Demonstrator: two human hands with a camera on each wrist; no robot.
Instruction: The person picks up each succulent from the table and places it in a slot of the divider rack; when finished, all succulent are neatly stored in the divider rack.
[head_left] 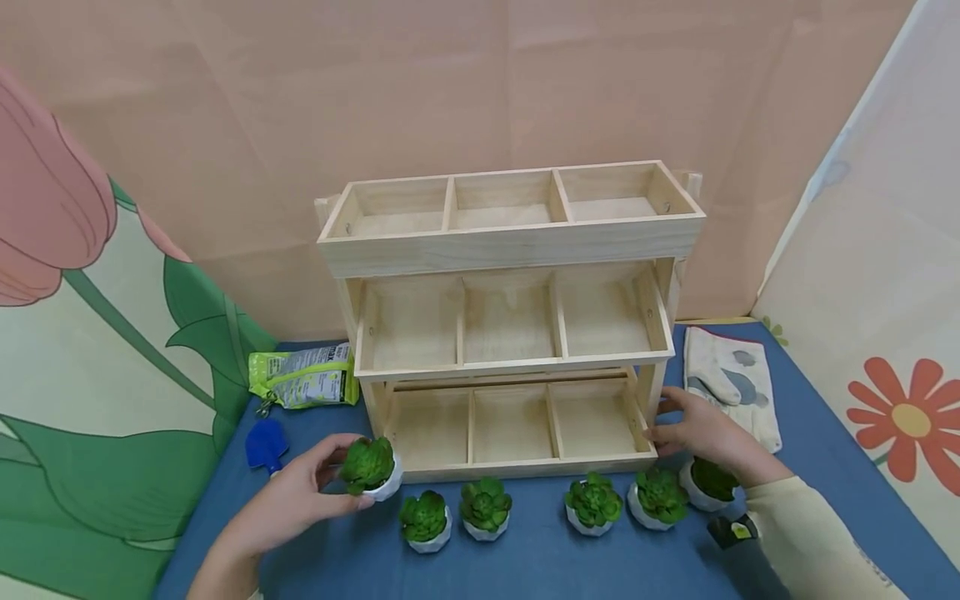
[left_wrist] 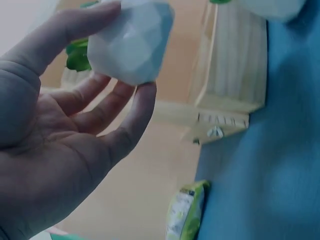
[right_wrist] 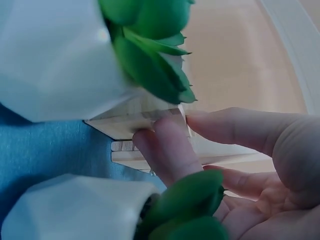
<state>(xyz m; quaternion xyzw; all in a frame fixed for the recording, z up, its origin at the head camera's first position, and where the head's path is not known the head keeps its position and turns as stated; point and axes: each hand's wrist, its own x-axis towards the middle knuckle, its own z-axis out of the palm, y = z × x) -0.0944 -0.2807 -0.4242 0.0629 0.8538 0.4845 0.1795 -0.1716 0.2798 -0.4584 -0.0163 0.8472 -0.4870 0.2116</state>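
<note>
My left hand (head_left: 303,492) holds a potted succulent (head_left: 367,465) in front of the shelf's lower left corner. Its thumb and fingertips pinch the white faceted pot (left_wrist: 132,42), which is tilted, green leaves on top. A three-tier wooden shelf (head_left: 517,250) stands in the middle, each tier split into three compartments. At the right end of its bottom tier (head_left: 525,469), my right hand (head_left: 701,429) grips the wood between thumb and fingers. The right wrist view shows the thumb at the wood's edge and fingers along its side. Another potted succulent (head_left: 708,483) sits beneath that hand.
More potted succulents stand in front of the shelf, including one at centre (head_left: 486,507) and one at right (head_left: 658,497). On the left lie a green-and-grey bag (head_left: 307,375) and a blue shovel (head_left: 266,444). Folded gloves (head_left: 731,383) lie right of the shelf on the blue tabletop.
</note>
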